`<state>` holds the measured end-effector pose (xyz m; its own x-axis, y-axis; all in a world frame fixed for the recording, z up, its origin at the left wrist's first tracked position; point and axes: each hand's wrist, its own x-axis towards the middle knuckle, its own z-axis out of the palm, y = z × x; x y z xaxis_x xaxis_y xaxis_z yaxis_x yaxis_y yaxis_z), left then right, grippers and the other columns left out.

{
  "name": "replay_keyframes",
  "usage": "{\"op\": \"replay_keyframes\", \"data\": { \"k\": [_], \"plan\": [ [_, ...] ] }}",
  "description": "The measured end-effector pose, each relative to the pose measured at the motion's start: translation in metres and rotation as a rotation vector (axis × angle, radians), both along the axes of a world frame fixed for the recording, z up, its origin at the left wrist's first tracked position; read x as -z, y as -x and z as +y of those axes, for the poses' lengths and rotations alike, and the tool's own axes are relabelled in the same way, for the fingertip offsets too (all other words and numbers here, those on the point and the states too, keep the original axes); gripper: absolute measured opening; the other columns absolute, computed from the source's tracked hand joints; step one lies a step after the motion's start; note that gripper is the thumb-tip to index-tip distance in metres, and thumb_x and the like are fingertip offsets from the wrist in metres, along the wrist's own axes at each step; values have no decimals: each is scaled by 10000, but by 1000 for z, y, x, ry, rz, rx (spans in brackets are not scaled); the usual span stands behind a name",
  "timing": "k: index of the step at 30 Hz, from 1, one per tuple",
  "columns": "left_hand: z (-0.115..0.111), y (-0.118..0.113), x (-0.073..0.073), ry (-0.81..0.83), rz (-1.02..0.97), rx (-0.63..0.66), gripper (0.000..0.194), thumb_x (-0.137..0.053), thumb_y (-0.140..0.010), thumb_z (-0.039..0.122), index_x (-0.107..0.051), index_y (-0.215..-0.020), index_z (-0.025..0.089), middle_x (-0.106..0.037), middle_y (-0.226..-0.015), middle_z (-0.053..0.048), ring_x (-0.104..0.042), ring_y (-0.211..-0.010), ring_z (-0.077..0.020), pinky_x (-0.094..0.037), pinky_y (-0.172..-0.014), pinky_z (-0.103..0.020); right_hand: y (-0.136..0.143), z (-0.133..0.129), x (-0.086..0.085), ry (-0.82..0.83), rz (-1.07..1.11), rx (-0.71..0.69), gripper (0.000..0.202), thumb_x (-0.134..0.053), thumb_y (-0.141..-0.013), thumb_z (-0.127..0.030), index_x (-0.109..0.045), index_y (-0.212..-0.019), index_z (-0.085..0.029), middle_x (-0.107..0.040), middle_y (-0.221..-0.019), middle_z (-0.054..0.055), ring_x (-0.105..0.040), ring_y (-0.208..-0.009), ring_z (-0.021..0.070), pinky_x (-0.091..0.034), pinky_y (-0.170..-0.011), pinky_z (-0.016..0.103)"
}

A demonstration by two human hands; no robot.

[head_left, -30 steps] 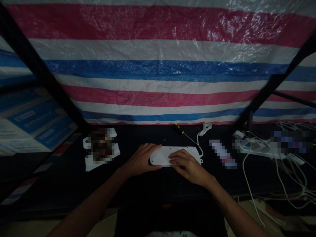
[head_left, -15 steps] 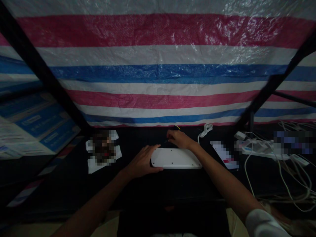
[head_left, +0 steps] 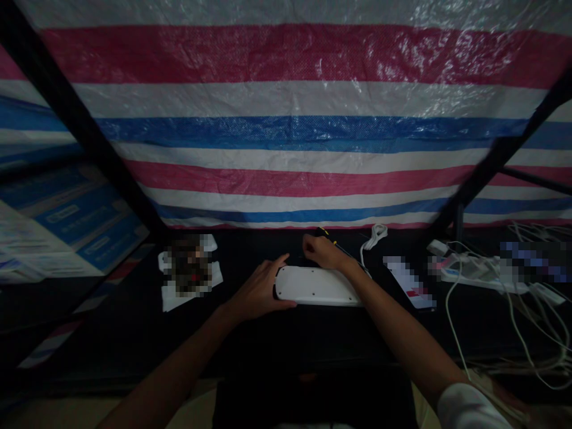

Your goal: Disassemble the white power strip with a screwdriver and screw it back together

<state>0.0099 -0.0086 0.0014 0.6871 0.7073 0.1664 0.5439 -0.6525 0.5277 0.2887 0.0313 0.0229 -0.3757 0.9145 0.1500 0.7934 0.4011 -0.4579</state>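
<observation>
A white power strip [head_left: 319, 286] lies underside up on the black table, its dark screw holes showing. My left hand [head_left: 263, 289] is closed around its left end, thumb along the near edge and fingers at the far side. Just beyond the strip, my right hand [head_left: 322, 250] is low over the table with fingertips pinched together; anything in the pinch is too small to make out. My right forearm crosses the strip's right end and hides it. Behind that hand lies a black and yellow tool, seemingly a screwdriver [head_left: 322, 231], partly covered. A bundled white cord [head_left: 375, 235] rests right of it.
Right of the strip is a phone-like flat item [head_left: 409, 283], partly blurred. Farther right, another white power strip [head_left: 480, 277] sits among tangled cables [head_left: 513, 316]. White scraps [head_left: 214, 274] surround a blurred item at left. Dark frame posts [head_left: 120, 185] and striped sheeting [head_left: 290, 182] stand behind.
The view has shifted slightly. My right hand remains pinched beyond the strip, turned a little, and more of the black and yellow tool shows behind it. My left hand keeps its hold.
</observation>
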Motion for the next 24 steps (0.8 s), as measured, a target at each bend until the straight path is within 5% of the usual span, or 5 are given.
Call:
{"op": "replay_keyframes", "data": {
  "k": [7,15,20,24],
  "plan": [
    [9,17,6,-4,2,-45,1140,-942,-680,650,-374,-1577,232,-520,-1545,-177,-472,-1419,-404,-420,-1183,-604,13,-20,-2,-1,354,-131,50,-661,-960,-161,-705,-974,-182,-691,-811,-17,-634,-727,140,-439,-692,232],
    [14,32,10,-18,-30,-70,1151,-891,-744,677,-291,-1637,268,-536,-1538,-159,-455,-1441,-404,-379,-1207,-624,40,-22,-3,-116,251,-269,187,-615,-1045,-156,-796,-1022,-196,-797,-1046,95,-726,-1002,218,-524,-926,331],
    [15,33,10,-36,-17,-62,1117,-874,-756,689,-317,-1633,277,-507,-1572,-151,-460,-1439,-402,-401,-1197,-603,53,-27,4,-106,295,-223,189,-649,-1019,-133,-712,-1170,-227,-751,-1037,41,-711,-924,183,-520,-856,277],
    [14,31,8,-48,-19,-57,1167,-892,-755,656,-268,-1658,257,-562,-1514,-151,-489,-1410,-386,-406,-1194,-587,57,-33,9,-164,239,-237,108,-617,-1045,-140,-693,-1052,-217,-711,-1017,43,-687,-931,180,-492,-846,266]
  ]
}}
